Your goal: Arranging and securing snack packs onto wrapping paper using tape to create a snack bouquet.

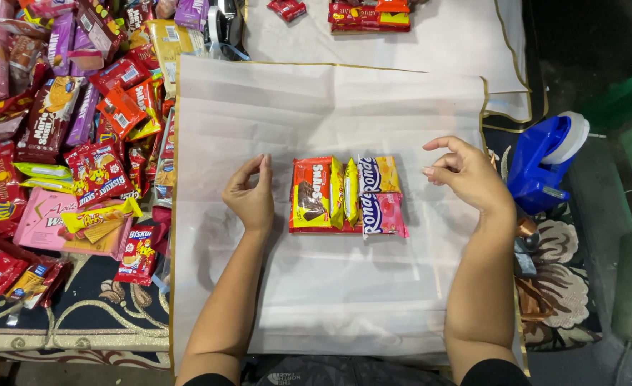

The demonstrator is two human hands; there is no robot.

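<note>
We see both forearms reaching up from the bottom edge over a large white translucent sheet (pixel 330 300), one on each side of a small stack of snack packets (pixel 348 194). The left hand (pixel 250 193) hovers just left of the stack, held on edge with its fingers loosely curled and the thumb close to the fingertips; it holds nothing and does not touch the packets. The right hand (pixel 466 174) hangs just right of the stack, a little higher, its fingers (pixel 441 144) bent inward toward the packets and parted from the thumb, also empty and clear of them.

The stack lies flat near the middle of the sheet, between the two hands: a red-and-yellow packet (pixel 314 194) on the left, a narrow yellow one (pixel 351 189) beside it, and a yellow packet (pixel 384 174) above a pink one (pixel 386 214) on the right, all touching.

To the left of the sheet we see a heap of assorted snack packets (pixel 80 129) on a patterned cloth. A blue tape dispenser (pixel 541 168) stands to the right, near the right hand. More red packets (pixel 369 16) sit at the top edge.
</note>
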